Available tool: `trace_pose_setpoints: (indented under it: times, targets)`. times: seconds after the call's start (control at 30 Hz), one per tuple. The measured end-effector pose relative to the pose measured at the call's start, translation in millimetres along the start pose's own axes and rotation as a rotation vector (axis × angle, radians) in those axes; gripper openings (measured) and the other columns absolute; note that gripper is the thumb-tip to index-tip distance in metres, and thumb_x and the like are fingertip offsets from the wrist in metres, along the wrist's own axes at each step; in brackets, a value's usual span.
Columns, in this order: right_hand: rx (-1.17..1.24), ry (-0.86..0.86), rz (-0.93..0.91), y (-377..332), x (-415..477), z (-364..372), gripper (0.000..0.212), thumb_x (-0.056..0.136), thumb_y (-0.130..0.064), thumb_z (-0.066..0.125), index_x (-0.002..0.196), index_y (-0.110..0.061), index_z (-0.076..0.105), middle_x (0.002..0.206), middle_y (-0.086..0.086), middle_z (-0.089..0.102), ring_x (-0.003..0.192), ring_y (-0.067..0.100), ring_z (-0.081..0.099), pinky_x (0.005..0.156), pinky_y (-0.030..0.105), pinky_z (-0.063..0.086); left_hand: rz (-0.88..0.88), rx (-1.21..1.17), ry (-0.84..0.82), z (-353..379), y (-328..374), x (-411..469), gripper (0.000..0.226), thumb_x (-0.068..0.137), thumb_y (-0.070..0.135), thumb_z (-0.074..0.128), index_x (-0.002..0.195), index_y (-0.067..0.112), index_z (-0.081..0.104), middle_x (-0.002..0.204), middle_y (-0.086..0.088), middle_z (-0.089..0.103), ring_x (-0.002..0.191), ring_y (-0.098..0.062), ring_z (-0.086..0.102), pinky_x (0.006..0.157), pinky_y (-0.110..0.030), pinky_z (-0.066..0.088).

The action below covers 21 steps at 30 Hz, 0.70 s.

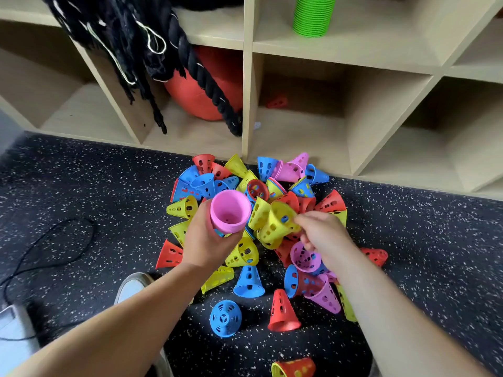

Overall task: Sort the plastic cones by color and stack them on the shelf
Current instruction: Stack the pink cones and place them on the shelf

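Bare left hand (206, 240), bare right hand (325, 238), bare forearms (122, 330), pale grey shoe (132, 288) (only the toe shows)

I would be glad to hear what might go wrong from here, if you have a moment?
The right hand reaches among nested yellow perforated plastic cones beside a pink perforated cone; the wrong colour may come along. The pink plastic cone stack in the left hand could slip. The loose black cable may snag a foot.
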State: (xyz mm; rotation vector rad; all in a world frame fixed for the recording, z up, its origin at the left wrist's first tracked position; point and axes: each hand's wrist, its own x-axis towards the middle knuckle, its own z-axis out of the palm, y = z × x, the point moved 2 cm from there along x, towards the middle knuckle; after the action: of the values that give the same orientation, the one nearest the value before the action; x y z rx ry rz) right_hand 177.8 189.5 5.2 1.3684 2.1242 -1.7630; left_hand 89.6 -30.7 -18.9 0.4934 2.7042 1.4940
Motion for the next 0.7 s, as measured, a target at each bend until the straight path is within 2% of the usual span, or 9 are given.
trace_pose_setpoints:
  times: [0.07, 0.13, 0.2, 0.27, 0.33, 0.43, 0.57, 0.63, 0.7]
  targets:
    - [-0.059, -0.051, 0.066, 16.8, 2.3, 13.8, 0.009, 0.086, -0.023, 0.069, 0.086, -0.015, 0.074, 0.056, 0.006, 0.061, 0.046, 0.017, 0.045, 0.043, 0.021, 0.036, -0.016, 0.009, 0.02, -0.5, -3.7, 2.4, 0.059, 0.069, 0.031, 0.089, 0.112, 0.033, 0.049, 0.1, 0.013, 0.058, 0.088, -0.004, 0.055, 0.068, -0.003, 0.037]
    - [-0.059, -0.096, 0.118, 30.8, 3.5, 28.7, 0.008, 0.085, -0.021, 0.069, 0.086, -0.015, 0.074, 0.071, 0.014, 0.073, 0.05, 0.017, 0.05, 0.043, 0.022, 0.038, -0.026, 0.012, 0.027, -0.5, -7.2, 5.3, 0.06, 0.069, 0.033, 0.089, 0.113, 0.032, 0.049, 0.104, 0.009, 0.059, 0.09, -0.008, 0.057, 0.069, -0.005, 0.037]
    - [-0.037, -0.147, 0.152, 39.0, 3.8, 42.0, 0.008, 0.084, -0.022, 0.072, 0.09, -0.016, 0.074, 0.08, 0.011, 0.076, 0.054, 0.015, 0.055, 0.045, 0.024, 0.042, -0.03, -0.002, 0.033, 0.6, -10.4, 8.2, 0.061, 0.068, 0.034, 0.09, 0.114, 0.033, 0.05, 0.106, 0.007, 0.06, 0.09, -0.005, 0.057, 0.07, -0.005, 0.038]
    - [0.015, -0.19, 0.164, 38.8, 1.7, 49.8, 0.01, 0.088, -0.02, 0.074, 0.098, -0.018, 0.071, 0.08, 0.005, 0.073, 0.055, 0.012, 0.057, 0.048, 0.022, 0.046, -0.029, -0.01, 0.056, 2.3, -12.6, 11.1, 0.061, 0.067, 0.036, 0.091, 0.115, 0.032, 0.052, 0.106, 0.008, 0.06, 0.091, -0.005, 0.058, 0.072, -0.008, 0.04]
    - [-0.015, -0.199, 0.149, 35.8, 1.4, 51.3, 0.022, 0.091, -0.019, 0.072, 0.113, -0.019, 0.071, 0.077, 0.002, 0.071, 0.053, 0.01, 0.057, 0.049, 0.02, 0.05, -0.036, -0.006, 0.079, 3.7, -12.9, 14.2, 0.061, 0.067, 0.038, 0.09, 0.114, 0.03, 0.054, 0.106, 0.007, 0.061, 0.091, -0.008, 0.059, 0.072, -0.014, 0.042]
    - [-0.217, -0.159, 0.08, 35.0, 10.2, 47.9, 0.03, 0.093, -0.026, 0.068, 0.122, -0.018, 0.07, 0.066, -0.001, 0.069, 0.043, 0.006, 0.055, 0.045, 0.017, 0.049, -0.029, -0.015, 0.08, 5.3, -13.1, 19.0, 0.06, 0.067, 0.033, 0.09, 0.114, 0.03, 0.053, 0.104, 0.007, 0.06, 0.089, -0.004, 0.055, 0.072, -0.005, 0.038]
    - [-0.402, -0.109, -0.102, 25.7, 26.9, 43.1, 0.015, 0.091, -0.028, 0.069, 0.097, -0.018, 0.078, 0.074, -0.001, 0.074, 0.056, 0.014, 0.065, 0.064, 0.035, 0.061, -0.033, 0.009, 0.057, 8.4, -18.8, 26.9, 0.063, 0.067, 0.033, 0.09, 0.118, 0.028, 0.053, 0.107, 0.006, 0.06, 0.091, -0.005, 0.054, 0.073, -0.003, 0.038]
    - [-0.435, -0.129, -0.116, 20.6, 32.6, 42.1, 0.011, 0.089, -0.027, 0.069, 0.085, -0.021, 0.078, 0.076, -0.002, 0.075, 0.056, 0.013, 0.062, 0.065, 0.034, 0.061, -0.039, 0.029, 0.054, 10.2, -22.0, 31.2, 0.063, 0.067, 0.034, 0.09, 0.119, 0.026, 0.054, 0.107, 0.005, 0.06, 0.092, -0.007, 0.055, 0.072, -0.004, 0.038]
    - [-0.407, -0.139, -0.099, 17.2, 37.7, 38.7, 0.016, 0.089, -0.025, 0.066, 0.078, -0.022, 0.077, 0.077, -0.006, 0.076, 0.051, 0.009, 0.057, 0.058, 0.03, 0.056, -0.042, 0.043, 0.055, 11.6, -23.7, 34.1, 0.063, 0.067, 0.033, 0.09, 0.119, 0.026, 0.054, 0.108, 0.003, 0.061, 0.091, -0.008, 0.055, 0.071, -0.006, 0.038]
